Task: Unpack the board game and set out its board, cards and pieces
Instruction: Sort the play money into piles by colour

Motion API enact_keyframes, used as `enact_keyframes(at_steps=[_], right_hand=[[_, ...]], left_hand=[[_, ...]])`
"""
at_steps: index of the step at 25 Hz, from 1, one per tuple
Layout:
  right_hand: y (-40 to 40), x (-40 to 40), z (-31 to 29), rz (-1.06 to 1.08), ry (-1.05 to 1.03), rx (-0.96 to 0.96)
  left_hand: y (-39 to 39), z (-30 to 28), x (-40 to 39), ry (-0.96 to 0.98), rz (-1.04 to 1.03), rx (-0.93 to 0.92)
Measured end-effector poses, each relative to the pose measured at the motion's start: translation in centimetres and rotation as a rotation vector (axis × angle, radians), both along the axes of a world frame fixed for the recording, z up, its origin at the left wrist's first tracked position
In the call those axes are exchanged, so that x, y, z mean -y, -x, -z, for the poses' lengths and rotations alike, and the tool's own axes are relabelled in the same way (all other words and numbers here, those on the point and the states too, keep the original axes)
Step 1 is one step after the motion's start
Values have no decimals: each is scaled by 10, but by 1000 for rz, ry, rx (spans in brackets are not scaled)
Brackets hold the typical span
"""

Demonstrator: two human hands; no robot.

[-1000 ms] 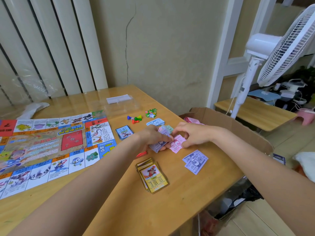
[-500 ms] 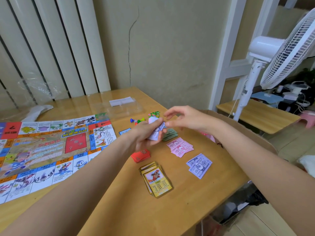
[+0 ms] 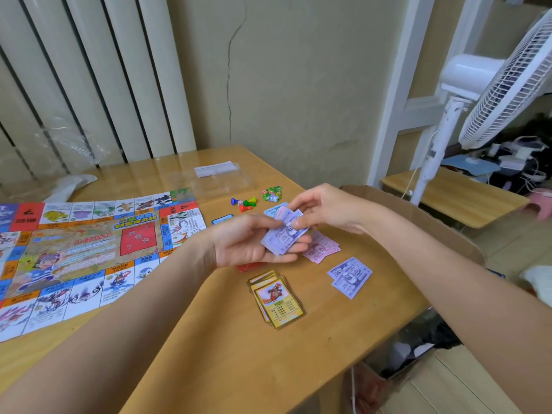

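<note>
The colourful game board (image 3: pixel 80 252) lies unfolded on the left of the wooden table (image 3: pixel 227 360). My left hand (image 3: pixel 248 243) holds a stack of paper play money (image 3: pixel 282 234) above the table, palm up. My right hand (image 3: pixel 325 209) pinches the top notes of that stack. On the table lie pink notes (image 3: pixel 324 249), purple notes (image 3: pixel 349 276), a pile of gold-edged cards (image 3: pixel 276 300), a red piece (image 3: pixel 249 267) partly under my left hand, coloured pawns with a die (image 3: pixel 243 203), green tokens (image 3: pixel 271 194) and blue cards (image 3: pixel 222 219).
A clear plastic tray (image 3: pixel 221 180) with a white slip stands behind the pawns. An open cardboard box (image 3: pixel 424 225) sits at the table's right edge. A white standing fan (image 3: pixel 478 94) and a low wooden bench (image 3: pixel 454 198) are on the right. Plastic wrap (image 3: pixel 71 183) lies at the back left.
Both hands lifted from the pink notes on the table. The left hand now holds the money stack face up, and the right hand has come back to pinch its top notes.
</note>
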State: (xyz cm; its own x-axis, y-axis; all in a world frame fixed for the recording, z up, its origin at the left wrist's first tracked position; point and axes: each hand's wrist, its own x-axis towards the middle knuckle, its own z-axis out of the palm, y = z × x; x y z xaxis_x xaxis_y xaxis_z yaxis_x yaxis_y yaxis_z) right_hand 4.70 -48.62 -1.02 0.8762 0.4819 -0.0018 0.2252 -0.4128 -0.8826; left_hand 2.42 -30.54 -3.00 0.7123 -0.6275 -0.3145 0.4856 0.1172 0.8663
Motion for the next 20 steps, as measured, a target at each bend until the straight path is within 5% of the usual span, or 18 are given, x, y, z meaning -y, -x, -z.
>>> enact_keyframes(at_steps=[6,10,20], right_hand=[[16,18,-2,134,92,-8],[22,24,-1,256,-42,-56],[35,30,-2,186,-33,-115]], left_hand=[[15,1,9,-104,-130,18],[22,-5,18,-143,-279,109],[28,0,31,-239,-390,255]])
